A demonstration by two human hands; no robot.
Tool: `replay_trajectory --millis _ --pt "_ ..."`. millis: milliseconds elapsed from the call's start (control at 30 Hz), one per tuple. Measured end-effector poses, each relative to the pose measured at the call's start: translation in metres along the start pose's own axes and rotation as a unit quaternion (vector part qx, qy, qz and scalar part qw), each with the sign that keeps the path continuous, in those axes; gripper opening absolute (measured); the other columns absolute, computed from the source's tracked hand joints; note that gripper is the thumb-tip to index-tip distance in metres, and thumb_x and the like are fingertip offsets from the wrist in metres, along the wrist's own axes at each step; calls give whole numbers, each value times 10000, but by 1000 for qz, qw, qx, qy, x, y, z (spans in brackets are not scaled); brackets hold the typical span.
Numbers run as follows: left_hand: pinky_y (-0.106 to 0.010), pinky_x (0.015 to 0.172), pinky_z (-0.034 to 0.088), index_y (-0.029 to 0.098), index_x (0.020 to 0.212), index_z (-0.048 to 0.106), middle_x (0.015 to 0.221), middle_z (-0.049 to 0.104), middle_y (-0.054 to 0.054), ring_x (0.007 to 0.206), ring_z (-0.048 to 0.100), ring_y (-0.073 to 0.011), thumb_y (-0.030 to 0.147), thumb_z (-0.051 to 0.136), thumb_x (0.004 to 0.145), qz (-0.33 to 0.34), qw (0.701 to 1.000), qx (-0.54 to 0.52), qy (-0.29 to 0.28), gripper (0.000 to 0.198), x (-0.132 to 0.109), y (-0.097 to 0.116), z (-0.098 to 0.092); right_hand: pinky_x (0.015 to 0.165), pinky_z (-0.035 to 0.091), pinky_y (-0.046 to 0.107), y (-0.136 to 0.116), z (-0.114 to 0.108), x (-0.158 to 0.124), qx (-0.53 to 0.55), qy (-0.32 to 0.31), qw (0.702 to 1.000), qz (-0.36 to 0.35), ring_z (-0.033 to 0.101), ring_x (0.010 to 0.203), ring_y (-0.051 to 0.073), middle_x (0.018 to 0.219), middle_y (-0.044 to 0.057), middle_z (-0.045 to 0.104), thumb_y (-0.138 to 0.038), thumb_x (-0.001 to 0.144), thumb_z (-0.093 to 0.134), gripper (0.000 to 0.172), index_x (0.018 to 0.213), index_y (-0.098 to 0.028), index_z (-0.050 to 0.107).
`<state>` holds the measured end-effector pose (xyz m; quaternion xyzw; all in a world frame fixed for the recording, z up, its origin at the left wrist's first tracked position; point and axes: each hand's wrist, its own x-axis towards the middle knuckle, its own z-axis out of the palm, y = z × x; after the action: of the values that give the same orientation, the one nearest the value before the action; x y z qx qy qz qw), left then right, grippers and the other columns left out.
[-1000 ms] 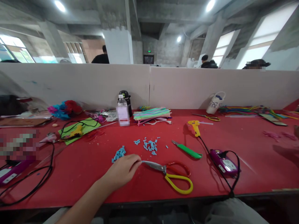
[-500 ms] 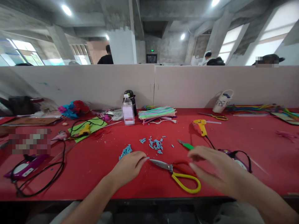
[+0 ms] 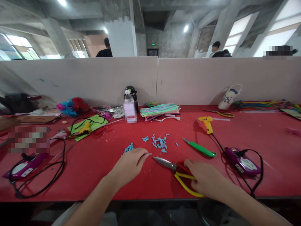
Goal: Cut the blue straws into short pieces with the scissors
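Between the thumb and forefinger of my left hand point(image 3: 131, 163) is a small blue piece point(image 3: 150, 154), its end poking out toward the right. My right hand point(image 3: 204, 177) has its fingers on the red and yellow handles of the scissors point(image 3: 164, 162), which lie on the table with their tip close to the blue piece. Behind my left hand is a heap of blue pieces point(image 3: 129, 147), partly hidden by it. More cut blue bits point(image 3: 160, 142) are scattered farther back. A green utility knife point(image 3: 202, 149) lies beyond my right hand.
A yellow glue gun point(image 3: 207, 124) is wired to a purple box point(image 3: 243, 163) at right. Colourful pipe cleaners point(image 3: 160, 110), a clear bottle point(image 3: 129, 108) and a white tumbler point(image 3: 228, 99) line the divider. Black cable point(image 3: 63, 157) loops across the left side of the red table point(image 3: 94, 179).
My right hand has come down onto the scissors' handles, uncovering the green knife and purple box. My left hand still pinches the blue piece. The view has tilted slightly down.
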<state>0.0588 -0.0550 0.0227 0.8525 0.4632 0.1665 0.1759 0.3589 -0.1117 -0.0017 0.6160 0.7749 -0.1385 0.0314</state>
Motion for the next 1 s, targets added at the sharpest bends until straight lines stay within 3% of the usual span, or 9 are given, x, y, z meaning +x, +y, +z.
replay_trajectory --millis 167,267,333,400,500,667,1000 --pt "-302 816 477 230 1027 644 1023 720 -24 930 663 -192 314 408 1024 -4 1000 -10 8 250 1 -2 -4 734 395 315 5 2 5 45 20 998 26 677 938 274 1029 121 709 -56 718 511 334 1027 -168 569" --pt "-290 796 468 235 1015 642 994 715 -9 892 653 -178 318 421 1022 -1 1000 -17 15 237 1 -3 -5 706 403 284 7 0 9 131 62 989 -6 676 910 228 1009 72 706 -92 767 514 282 1025 -204 546" --pt "-286 793 464 233 1006 640 992 713 -7 881 649 -172 318 427 1022 3 1000 -22 21 230 0 -3 -6 649 393 284 6 -3 9 143 97 985 -15 674 842 228 949 59 704 -251 835 570 169 999 -217 542" --pt "-281 787 463 226 999 638 986 713 -9 879 648 -169 309 428 1023 10 999 -25 29 227 0 -2 -7 644 394 295 5 -5 8 135 126 983 -12 669 820 238 946 58 703 -427 831 635 263 973 -226 543" --pt "-274 759 463 214 990 637 952 714 -16 855 651 -167 286 438 1018 19 998 -24 47 214 -1 0 -8 648 398 299 4 -6 5 134 145 980 -19 661 781 230 890 47 702 -524 812 663 332 922 -233 546" --pt "-268 773 466 208 1013 639 947 716 -15 859 662 -158 258 478 1004 45 995 -19 84 168 -2 1 -5 564 351 287 4 -5 5 127 146 981 -13 650 697 217 768 26 691 -592 822 637 359 809 -241 562" --pt "-264 792 463 228 1039 624 980 716 2 881 665 -148 247 487 1006 56 996 -21 68 142 -4 -1 -2 647 416 301 0 -4 6 124 120 985 17 697 815 242 893 16 743 -532 807 656 333 1012 -270 669"
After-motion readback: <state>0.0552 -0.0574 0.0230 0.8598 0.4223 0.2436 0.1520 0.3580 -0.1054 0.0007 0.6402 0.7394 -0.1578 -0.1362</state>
